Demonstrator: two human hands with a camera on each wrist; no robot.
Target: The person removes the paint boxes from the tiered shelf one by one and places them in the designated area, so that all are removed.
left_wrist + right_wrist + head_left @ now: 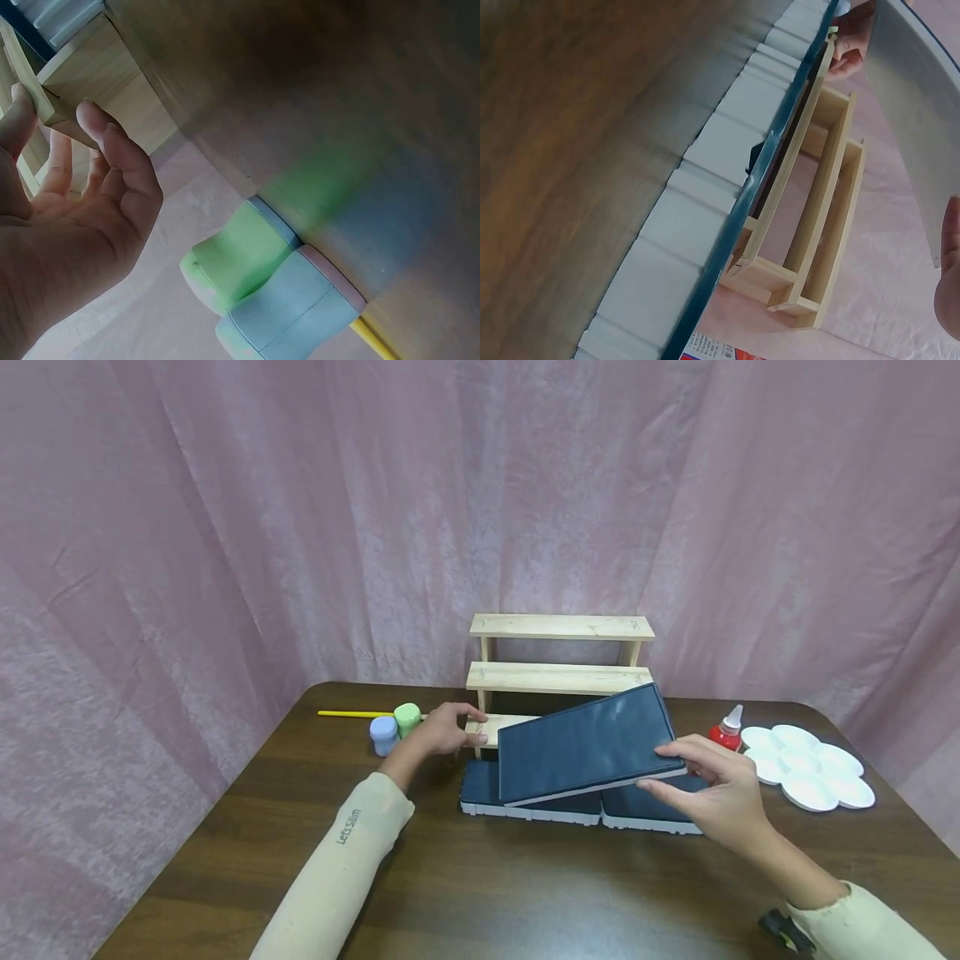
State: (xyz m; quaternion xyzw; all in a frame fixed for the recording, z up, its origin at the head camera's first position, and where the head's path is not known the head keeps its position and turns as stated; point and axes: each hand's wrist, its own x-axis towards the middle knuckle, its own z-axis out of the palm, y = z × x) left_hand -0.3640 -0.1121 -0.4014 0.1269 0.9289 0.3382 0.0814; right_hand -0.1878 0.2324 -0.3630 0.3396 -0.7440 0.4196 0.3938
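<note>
A three-step wooden shelf (558,677) stands at the back of the table. My left hand (446,728) grips the left end of its lowest step; in the left wrist view, thumb and fingers lie around that wooden end (56,112). A dark blue rectangular panel (588,747) with a pale edge is pinched at its right corner by my right hand (723,789). It tilts, left end lower, over two white boxes with dark blue tops and hides part of the shelf. The left box (528,814) and right box (652,824) sit side by side before the shelf. Its pale underside (911,112) shows in the right wrist view.
Left of the shelf stand a blue jar (384,735) and a green jar (407,718), with a yellow stick (352,714) behind. At right are a red bottle (725,735) with a white nozzle and a white flower-shaped palette (810,768). A pink curtain (375,527) hangs behind the table.
</note>
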